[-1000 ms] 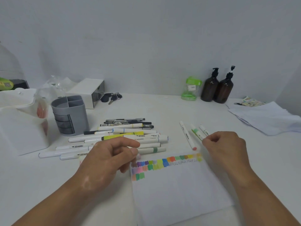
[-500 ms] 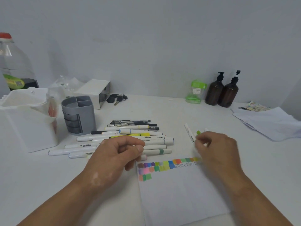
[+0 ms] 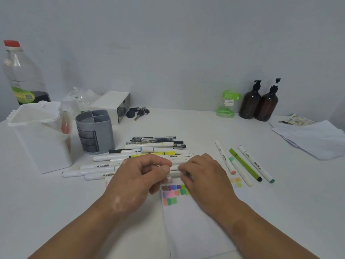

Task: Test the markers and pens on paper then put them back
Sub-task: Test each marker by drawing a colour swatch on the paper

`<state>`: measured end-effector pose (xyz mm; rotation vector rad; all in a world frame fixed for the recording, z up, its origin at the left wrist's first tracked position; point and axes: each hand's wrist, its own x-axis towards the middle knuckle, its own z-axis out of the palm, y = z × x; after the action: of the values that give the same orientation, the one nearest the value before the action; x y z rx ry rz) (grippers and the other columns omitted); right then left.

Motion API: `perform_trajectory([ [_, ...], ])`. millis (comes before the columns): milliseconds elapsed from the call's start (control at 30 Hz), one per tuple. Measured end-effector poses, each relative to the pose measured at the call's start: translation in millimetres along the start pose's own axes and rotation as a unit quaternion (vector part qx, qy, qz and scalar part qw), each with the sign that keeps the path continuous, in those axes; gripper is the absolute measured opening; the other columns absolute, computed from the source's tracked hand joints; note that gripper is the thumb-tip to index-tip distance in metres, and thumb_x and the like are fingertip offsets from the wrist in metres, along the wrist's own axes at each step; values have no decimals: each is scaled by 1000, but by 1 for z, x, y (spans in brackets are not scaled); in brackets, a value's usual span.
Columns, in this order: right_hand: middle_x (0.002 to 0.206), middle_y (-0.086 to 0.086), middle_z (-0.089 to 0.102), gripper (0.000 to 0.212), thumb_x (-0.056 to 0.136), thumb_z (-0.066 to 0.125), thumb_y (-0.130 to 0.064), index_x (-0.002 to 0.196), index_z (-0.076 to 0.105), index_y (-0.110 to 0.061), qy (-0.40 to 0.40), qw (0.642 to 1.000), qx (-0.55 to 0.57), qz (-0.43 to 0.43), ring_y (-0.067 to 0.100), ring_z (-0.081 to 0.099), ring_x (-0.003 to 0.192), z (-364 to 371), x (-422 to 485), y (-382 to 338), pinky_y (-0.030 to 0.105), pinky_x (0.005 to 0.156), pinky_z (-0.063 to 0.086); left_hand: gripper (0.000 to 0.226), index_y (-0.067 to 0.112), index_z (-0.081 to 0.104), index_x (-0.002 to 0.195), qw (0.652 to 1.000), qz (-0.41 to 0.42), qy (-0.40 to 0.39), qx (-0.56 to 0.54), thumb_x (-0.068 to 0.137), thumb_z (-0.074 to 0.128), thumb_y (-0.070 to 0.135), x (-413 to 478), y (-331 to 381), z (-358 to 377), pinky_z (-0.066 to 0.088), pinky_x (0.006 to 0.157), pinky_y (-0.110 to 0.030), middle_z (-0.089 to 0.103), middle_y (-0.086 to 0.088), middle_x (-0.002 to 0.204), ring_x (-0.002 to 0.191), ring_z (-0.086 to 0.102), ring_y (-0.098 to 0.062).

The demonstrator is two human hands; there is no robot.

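A white sheet of paper (image 3: 196, 230) with rows of colour swatches (image 3: 173, 193) lies in front of me. Behind it is a pile of white markers and dark pens (image 3: 149, 152). My right hand (image 3: 203, 176) reaches into the pile's near edge and pinches a white marker (image 3: 175, 173). My left hand (image 3: 141, 176) has curled fingers, and its thumb and forefinger meet the same marker's other end. Several markers lie apart on the right, among them a green pen (image 3: 244, 164) and a white marker (image 3: 225, 157). The grey divided pen holder (image 3: 95, 131) stands empty at the left.
A white bin (image 3: 37, 139) and a clear bottle (image 3: 20, 75) stand at the far left. At the back are a white box (image 3: 112, 103), keys (image 3: 138, 111), a green container (image 3: 226, 103) and two brown pump bottles (image 3: 259, 101). Loose paper sheets (image 3: 313, 139) lie at the right.
My right hand left the green pen among the markers on the right and moved left to the pile, meeting my left hand at a white marker.
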<state>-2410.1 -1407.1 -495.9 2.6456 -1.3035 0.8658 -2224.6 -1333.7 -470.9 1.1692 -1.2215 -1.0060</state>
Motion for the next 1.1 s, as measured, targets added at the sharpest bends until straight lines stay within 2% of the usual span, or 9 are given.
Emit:
perform_trajectory([
  [200,95,-2,68,8,93,71,-20,100,75,-22,15,1000,-20,-9,25,61,89,-4,1,-2,41,74,51,23,25,78,90,1000,-6,-2,9,71,71,36,0,0,-2,42,58,-26,66,-6,64,55,51,-18],
  [333,86,-15,65,12,93,70,-22,92,67,-33,91,981,142,100,7,59,81,-17,2,-3,15,71,46,19,24,78,88,1000,-7,-4,19,72,71,34,-1,1,-3,42,58,-26,67,-4,63,55,52,-18],
  [400,77,-13,70,18,90,74,-20,81,67,-33,105,927,305,190,4,64,70,-25,2,-3,11,62,47,5,23,78,85,999,-7,-5,32,80,75,24,-1,2,-3,45,55,-23,68,-2,63,53,53,-16],
  [533,67,7,72,23,92,69,-4,75,75,-18,36,784,556,272,14,64,58,-34,-3,-4,20,56,53,14,21,77,81,992,22,5,126,88,72,9,-4,2,0,48,57,-17,69,6,63,55,58,-7],
  [633,67,13,70,5,80,73,-10,78,78,-12,-12,740,620,259,17,64,60,-33,-5,-9,22,56,53,8,29,76,84,976,50,-1,210,87,74,22,-7,1,5,49,61,-14,72,11,72,64,63,-3],
  [767,78,9,75,18,73,69,-14,85,81,-19,-73,737,637,216,16,68,68,-31,-7,-15,24,59,54,11,37,75,90,977,54,-52,199,94,68,29,-8,1,7,54,64,-23,74,10,79,68,65,-5],
  [867,73,-2,72,22,68,73,-25,89,80,-26,-88,771,600,194,13,62,63,-33,-7,-12,27,60,52,12,40,74,96,968,61,-58,237,95,65,32,-6,0,5,53,66,-30,71,10,81,72,62,-5],
  [967,61,1,61,21,68,76,-30,87,78,-23,-70,785,585,190,17,55,55,-35,-7,-7,27,56,50,21,45,70,107,951,94,-66,288,100,59,28,-6,-1,4,46,69,-19,68,17,96,89,61,-4],
  [1100,67,7,68,11,74,76,-22,85,77,-19,-97,800,572,151,18,59,58,-35,-9,-12,29,55,51,26,45,64,98,940,128,-129,289,106,47,26,-11,3,8,39,71,-6,65,25,93,91,59,1],
])
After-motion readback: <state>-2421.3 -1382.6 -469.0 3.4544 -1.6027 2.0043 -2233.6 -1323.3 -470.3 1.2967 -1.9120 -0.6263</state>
